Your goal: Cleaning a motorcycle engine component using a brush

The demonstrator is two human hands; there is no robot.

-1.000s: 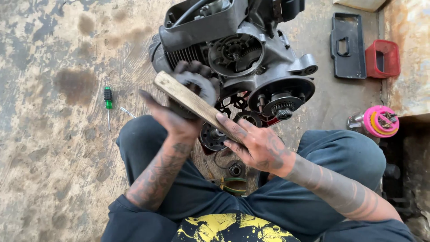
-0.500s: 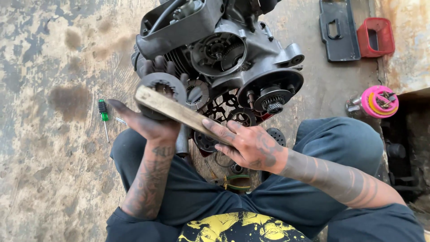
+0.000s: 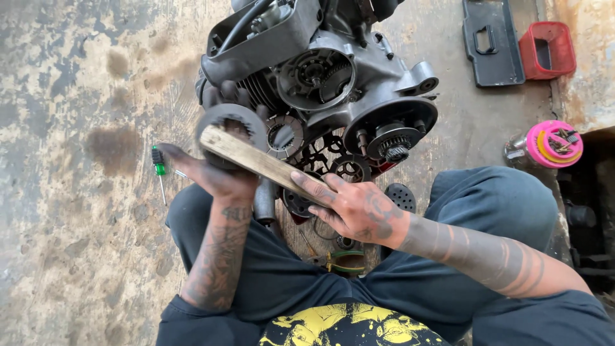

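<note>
A grey engine (image 3: 333,77) with its side cover off stands on the concrete floor in front of my crossed legs. My left hand (image 3: 211,173) grips a dark round ring-shaped part (image 3: 232,122) from below. Across that part lies a flat wooden stick (image 3: 256,163). My right hand (image 3: 355,208) holds the stick's lower end with the fingers over it. Loose clutch plates and gears (image 3: 333,160) lie between the engine and my hands.
A green-handled screwdriver (image 3: 159,165) lies on the floor left of my left hand. Pliers with green grips (image 3: 339,261) rest between my legs. A black case lid (image 3: 492,41), a red tray (image 3: 546,50) and a pink-capped container (image 3: 552,144) sit at the right.
My view has moved closer and lower over the engine. Both hands with the stick and round part have shifted left and down relative to the engine.
</note>
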